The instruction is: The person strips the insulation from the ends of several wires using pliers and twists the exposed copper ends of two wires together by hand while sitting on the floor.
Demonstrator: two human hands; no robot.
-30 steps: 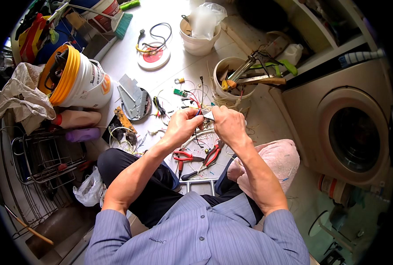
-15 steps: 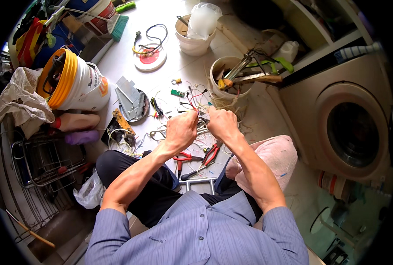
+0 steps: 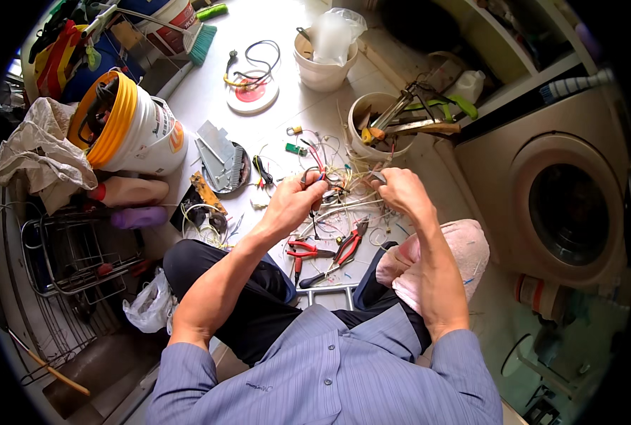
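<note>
My left hand (image 3: 294, 202) is closed on thin wires (image 3: 314, 157); red and dark leads stick out above its fingers, and a dark one hangs below. To its right, my right hand (image 3: 406, 191) grips a small grey tool (image 3: 379, 177), mostly hidden by the fingers, so its kind cannot be told. Loose pale wires and cables (image 3: 351, 202) lie tangled on the floor beneath both hands. Nearer my legs are red-handled pliers (image 3: 349, 244), a second red-handled tool (image 3: 310, 250) and a dark-handled screwdriver (image 3: 321, 276). A small green circuit board (image 3: 295, 149) rests beyond my left hand.
A white bucket of tools (image 3: 380, 145) stands beyond my right hand, another bucket (image 3: 324, 71) farther back. At left are a white-and-yellow bucket (image 3: 149, 142) and a round pan with grey metal parts (image 3: 239, 173). A washing machine (image 3: 499, 177) is at right; a pink cloth (image 3: 464, 258) covers my knee.
My hands have moved apart: the right one has swung out to the right with the grey tool, while the left still holds the wires. The whole view has shifted slightly.
</note>
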